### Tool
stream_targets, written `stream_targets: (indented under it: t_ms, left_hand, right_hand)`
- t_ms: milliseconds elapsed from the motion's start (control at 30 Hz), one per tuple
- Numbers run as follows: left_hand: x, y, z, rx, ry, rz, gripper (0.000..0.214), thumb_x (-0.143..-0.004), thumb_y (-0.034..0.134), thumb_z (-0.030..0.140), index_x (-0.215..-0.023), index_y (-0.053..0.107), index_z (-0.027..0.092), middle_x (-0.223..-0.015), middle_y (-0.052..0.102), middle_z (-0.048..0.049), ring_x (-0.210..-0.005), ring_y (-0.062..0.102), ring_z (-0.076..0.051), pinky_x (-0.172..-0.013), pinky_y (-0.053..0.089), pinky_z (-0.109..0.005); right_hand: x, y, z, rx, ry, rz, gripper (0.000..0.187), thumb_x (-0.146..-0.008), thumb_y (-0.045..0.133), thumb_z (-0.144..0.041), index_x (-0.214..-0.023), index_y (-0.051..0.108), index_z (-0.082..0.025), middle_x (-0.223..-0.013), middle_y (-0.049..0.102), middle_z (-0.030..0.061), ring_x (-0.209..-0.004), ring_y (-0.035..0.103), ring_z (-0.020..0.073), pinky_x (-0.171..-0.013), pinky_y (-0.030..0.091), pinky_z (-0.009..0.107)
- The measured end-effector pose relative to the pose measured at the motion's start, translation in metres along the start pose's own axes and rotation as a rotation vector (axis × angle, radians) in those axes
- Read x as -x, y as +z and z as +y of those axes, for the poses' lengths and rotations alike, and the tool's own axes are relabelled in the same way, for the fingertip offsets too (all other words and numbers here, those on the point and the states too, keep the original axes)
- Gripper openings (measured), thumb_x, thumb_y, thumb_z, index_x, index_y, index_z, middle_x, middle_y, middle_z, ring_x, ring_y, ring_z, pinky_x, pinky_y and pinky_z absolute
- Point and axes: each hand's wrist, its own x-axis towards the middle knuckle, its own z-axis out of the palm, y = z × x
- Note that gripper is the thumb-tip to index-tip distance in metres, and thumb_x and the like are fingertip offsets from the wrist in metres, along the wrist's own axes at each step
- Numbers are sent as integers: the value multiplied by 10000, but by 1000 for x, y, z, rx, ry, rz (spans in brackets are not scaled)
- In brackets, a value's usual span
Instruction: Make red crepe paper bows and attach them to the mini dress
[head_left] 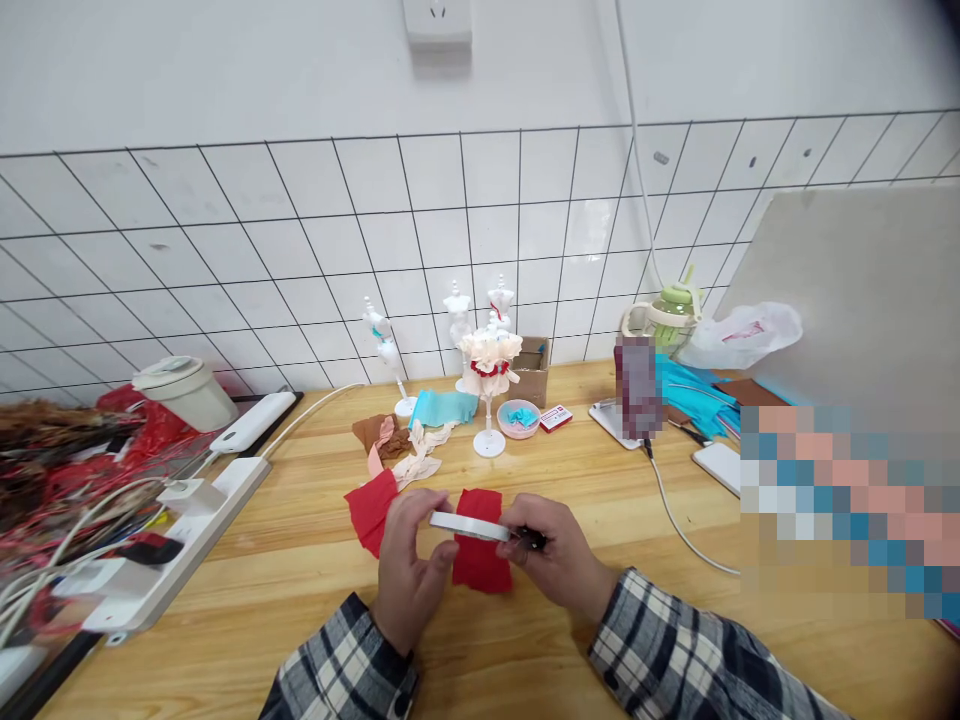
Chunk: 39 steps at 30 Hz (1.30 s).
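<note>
Between my two hands is a narrow white band, which looks like a roll of tape (471, 526) seen edge-on. My left hand (412, 570) curls round its left end, index finger above and thumb below. My right hand (559, 550) is closed at the right end, with a black object (529, 538) in its fingers; most of that is hidden, so its kind is unclear. Beneath the tape, a red fabric piece (481, 570) lies flat on the wooden table (300, 620). A second red fabric piece (371, 510) lies just beyond my left hand.
Behind stand several white mini dress forms; the front one wears a cream ruffled dress (491, 365). Near it are fabric scraps (442, 408), a pink dish (517, 432) and a cardboard box (531, 372). A power strip (180, 545) with cables lies left; a phone (639, 390) stands right.
</note>
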Motion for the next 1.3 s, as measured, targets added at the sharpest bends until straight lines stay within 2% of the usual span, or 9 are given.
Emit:
stream_targets:
  t_ms: [200, 400, 533, 667, 800, 967, 1033, 1133, 1300]
  left_hand:
    - [-4, -1, -6, 59, -45, -41, 270, -935, 375, 345, -952, 604, 205, -947, 623, -57, -984, 559, -216, -904, 436, -390]
    - [-11, -2, -2, -103, 24, -67, 244, -927, 402, 307, -827, 597, 199, -817, 613, -41, -834, 563, -196, -800, 446, -347]
    - [-11, -2, -4, -148, 78, -61, 187, -907, 448, 306, -894, 606, 207, -895, 625, -53, -925, 552, -215, -893, 407, -388]
    - [-3, 3, -4, 37, -178, 129, 180, -849, 549, 376, -854, 555, 197, -812, 561, -32, -789, 539, -189, -764, 451, -335]
    - [1, 14, 3, 510, -472, -149, 367, -868, 464, 502, -779, 621, 181, -672, 572, -29, -640, 542, -171, -657, 462, -308]
    - [3, 26, 14, 896, -739, -179, 427, -845, 514, 498, -1129, 620, 197, -1097, 665, -115, -961, 631, -257, -867, 481, -406]
    - [4, 26, 16, 829, -679, -215, 453, -875, 464, 486, -1213, 579, 207, -1235, 609, -127, -1100, 582, -281, -938, 450, -436]
    - [2, 19, 19, 375, -403, -333, 402, -899, 463, 391, -1272, 535, 258, -1305, 570, -96, -1255, 459, -286, -1056, 305, -504]
    - [-10, 9, 26, -280, -16, -454, 218, -896, 487, 218, -974, 671, 305, -968, 718, 1, -1011, 592, -230, -1034, 195, -541]
  right_hand:
    - [0, -2, 5, -16, 25, 65, 164, -852, 579, -340, -775, 614, -199, -672, 557, 4, -606, 480, 130, -561, 350, 245]
    - [-1, -1, 7, -12, 137, 125, 224, -800, 650, -348, -972, 638, -205, -741, 595, 8, -625, 504, 130, -570, 381, 243]
    - [-3, -1, 9, 35, 126, 160, 123, -797, 659, -315, -846, 665, -203, -733, 623, 14, -649, 538, 136, -595, 408, 242]
    - [-2, -1, 12, 90, 88, 238, 78, -796, 666, -272, -837, 662, -205, -747, 644, 15, -670, 571, 136, -614, 429, 235]
    - [0, -2, 14, 169, 12, 195, 93, -814, 617, -176, -880, 663, -223, -817, 656, 23, -750, 594, 142, -667, 442, 233]
    - [1, 2, 15, 181, 15, 77, 91, -802, 609, -167, -847, 663, -225, -823, 654, 21, -767, 591, 150, -672, 432, 243]
    - [0, 6, 14, 91, 112, 101, 26, -778, 654, -230, -796, 652, -211, -751, 641, 10, -704, 576, 147, -628, 421, 243]
    - [0, 11, 12, -229, 312, 127, 189, -757, 679, -361, -714, 603, -193, -619, 596, -19, -565, 530, 122, -543, 404, 230]
    - [-3, 13, 14, -476, 435, 177, 274, -723, 698, -418, -728, 546, -190, -629, 563, -32, -557, 510, 106, -546, 417, 223]
